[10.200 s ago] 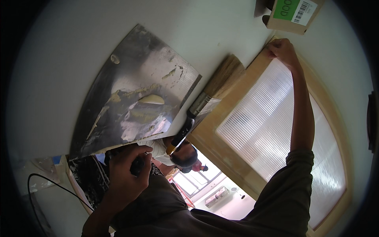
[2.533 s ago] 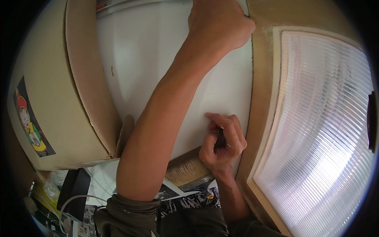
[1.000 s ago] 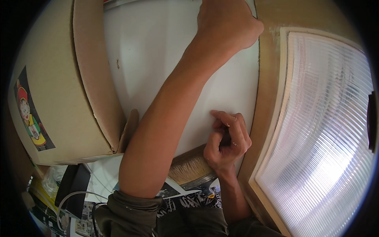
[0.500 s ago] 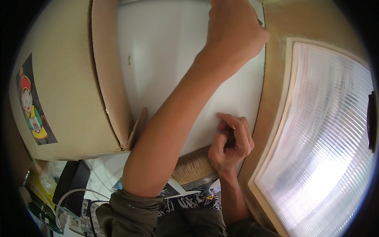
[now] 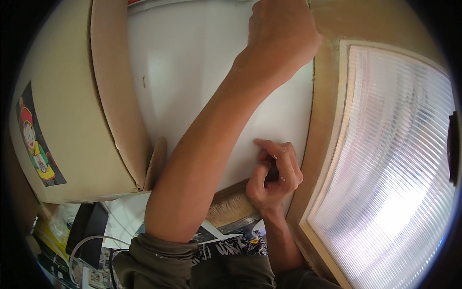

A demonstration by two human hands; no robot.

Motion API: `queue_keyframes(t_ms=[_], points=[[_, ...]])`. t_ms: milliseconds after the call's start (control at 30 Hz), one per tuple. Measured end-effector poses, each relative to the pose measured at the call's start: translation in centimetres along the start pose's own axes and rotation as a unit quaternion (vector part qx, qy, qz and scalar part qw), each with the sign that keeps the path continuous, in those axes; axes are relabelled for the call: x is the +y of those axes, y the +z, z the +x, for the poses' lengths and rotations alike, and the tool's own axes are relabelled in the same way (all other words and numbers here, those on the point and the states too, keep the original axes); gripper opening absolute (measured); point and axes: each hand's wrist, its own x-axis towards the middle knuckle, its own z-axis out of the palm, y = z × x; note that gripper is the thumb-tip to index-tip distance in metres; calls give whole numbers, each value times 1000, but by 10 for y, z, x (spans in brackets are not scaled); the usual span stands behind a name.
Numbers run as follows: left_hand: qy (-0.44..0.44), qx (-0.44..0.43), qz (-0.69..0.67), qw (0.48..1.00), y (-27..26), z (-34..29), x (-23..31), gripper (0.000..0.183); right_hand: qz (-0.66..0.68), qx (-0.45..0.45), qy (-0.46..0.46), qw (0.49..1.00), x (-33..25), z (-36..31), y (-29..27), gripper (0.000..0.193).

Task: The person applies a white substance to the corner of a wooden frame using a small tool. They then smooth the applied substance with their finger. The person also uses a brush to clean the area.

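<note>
My left hand (image 5: 285,30) is at the far end of a white panel (image 5: 183,53), bent at the wrist with its fingers curled. Its fingertips are hidden behind the back of the hand and the picture's upper edge, so whatever it may hold does not show. My left forearm crosses the panel diagonally. Nearer to me, my right hand (image 5: 276,176) rests by the panel's right side. Its fingers curl in toward the thumb, and nothing shows between them. White specks dot its knuckles. Beside it lies a wide strip of straw-coloured bristles (image 5: 233,209), like a broad brush, partly covered by my left arm.
A large cardboard box (image 5: 72,111) with a cartoon sticker stands on the left, its flap beside my forearm. To the right is a wooden frame (image 5: 320,159) around a ribbed translucent pane (image 5: 385,159). A black case (image 5: 87,231) and cables lie at lower left.
The whole view has shifted slightly, so the box and panel sit further left in it. Both hands keep nearly the same pose, the left one turned a little.
</note>
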Motion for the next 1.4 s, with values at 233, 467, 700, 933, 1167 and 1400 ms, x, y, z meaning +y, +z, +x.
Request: queue_keyframes(t_ms=[233,467,700,933,1167,1400], points=[[40,1,46,998,-2,-5,-5,19,0,-2,-9,1000,-1,-1,1,42],[-36,-60,13,997,-11,-15,10,15,-3,-3,7,1000,-2,-2,0,42],[-35,-132,-47,989,-25,-23,9,12,-15,-2,-1,1000,-1,-2,-2,43],[60,48,-51,996,1,-32,-21,12,-14,4,1,1000,1,-5,-1,44],[68,106,-27,992,10,-28,-9,18,-1,6,1,1000,-1,-4,-1,44],[44,65,-2,997,-3,-70,-18,14,24,16,58,998,0,-5,-6,31]])
